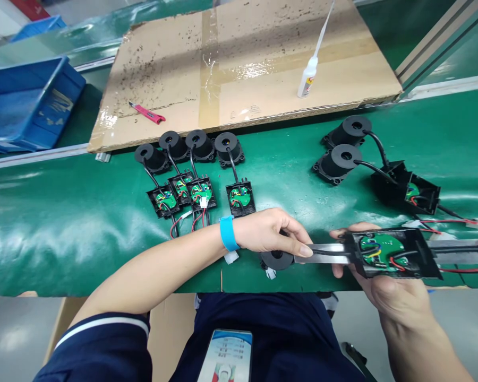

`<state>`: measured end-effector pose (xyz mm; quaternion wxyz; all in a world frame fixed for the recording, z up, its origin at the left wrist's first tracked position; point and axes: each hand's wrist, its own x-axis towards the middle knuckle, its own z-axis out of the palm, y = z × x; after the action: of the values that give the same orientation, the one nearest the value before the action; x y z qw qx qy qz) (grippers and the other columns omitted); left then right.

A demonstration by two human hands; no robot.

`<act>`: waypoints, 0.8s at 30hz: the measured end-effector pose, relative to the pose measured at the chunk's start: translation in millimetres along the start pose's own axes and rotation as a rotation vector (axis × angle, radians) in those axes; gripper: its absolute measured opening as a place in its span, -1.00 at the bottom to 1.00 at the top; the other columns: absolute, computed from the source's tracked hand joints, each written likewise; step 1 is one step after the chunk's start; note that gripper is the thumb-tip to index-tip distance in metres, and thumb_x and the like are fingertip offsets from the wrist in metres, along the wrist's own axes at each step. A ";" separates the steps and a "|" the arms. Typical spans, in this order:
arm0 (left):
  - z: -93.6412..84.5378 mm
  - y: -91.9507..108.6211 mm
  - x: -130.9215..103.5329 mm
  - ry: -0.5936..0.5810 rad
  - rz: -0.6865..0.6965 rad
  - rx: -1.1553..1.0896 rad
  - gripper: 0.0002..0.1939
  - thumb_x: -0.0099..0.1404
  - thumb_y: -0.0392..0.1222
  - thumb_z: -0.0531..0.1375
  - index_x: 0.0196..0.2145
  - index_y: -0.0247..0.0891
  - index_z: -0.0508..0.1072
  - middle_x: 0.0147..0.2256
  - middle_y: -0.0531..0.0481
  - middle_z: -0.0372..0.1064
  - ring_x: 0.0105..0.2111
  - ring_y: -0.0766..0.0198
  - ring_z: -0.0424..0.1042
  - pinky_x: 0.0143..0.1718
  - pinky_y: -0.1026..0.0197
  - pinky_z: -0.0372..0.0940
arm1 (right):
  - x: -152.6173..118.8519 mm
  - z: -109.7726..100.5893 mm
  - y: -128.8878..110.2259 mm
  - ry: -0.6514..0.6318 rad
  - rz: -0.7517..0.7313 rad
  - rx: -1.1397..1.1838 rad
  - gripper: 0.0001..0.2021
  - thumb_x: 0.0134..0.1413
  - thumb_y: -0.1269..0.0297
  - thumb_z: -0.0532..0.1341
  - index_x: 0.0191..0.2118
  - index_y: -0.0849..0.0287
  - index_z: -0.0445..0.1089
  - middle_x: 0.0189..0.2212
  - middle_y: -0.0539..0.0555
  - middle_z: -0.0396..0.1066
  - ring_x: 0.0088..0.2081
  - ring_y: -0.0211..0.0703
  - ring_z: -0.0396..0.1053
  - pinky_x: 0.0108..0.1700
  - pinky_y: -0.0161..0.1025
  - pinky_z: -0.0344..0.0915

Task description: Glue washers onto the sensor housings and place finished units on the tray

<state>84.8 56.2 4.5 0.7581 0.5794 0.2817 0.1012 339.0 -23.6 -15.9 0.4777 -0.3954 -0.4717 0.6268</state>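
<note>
My left hand [276, 231], with a blue wristband, pinches the left end of a flat metal strip [330, 258] that looks like a ruler. A black cable runs along the strip. My right hand [398, 292] is wrapped from below around an open black housing [418, 254], in which a round green circuit board [382, 249] shows red, yellow and blue wires. The strip shows on both sides of this housing; its middle is hidden. Just under my left fingers lies a round black part [278, 259], partly covered by the hand and strip.
Several black round parts [228, 147] are cabled to open housings [241, 197] on the green mat [83, 228]. Two more round parts [344, 162] sit at right. A cardboard sheet [255, 69] carries a red cutter [148, 113] and glue bottle [308, 77]. A blue bin [27, 106] stands left.
</note>
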 end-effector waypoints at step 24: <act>-0.1 0.1 0.2 0.030 -0.003 0.034 -0.89 0.28 -0.13 0.41 -0.29 -0.21 0.68 -0.34 0.02 0.61 -0.29 0.32 0.48 -0.20 0.29 0.33 | -0.3 0.0 0.3 -0.011 0.014 0.023 -0.40 0.06 -0.15 0.50 0.16 -0.06 0.48 0.02 0.13 0.55 -0.37 -0.09 0.52 -0.36 -0.17 0.54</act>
<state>85.0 56.4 4.5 0.7440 0.5902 0.2955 0.1040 339.0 -23.8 -16.2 0.4750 -0.3897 -0.4644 0.6379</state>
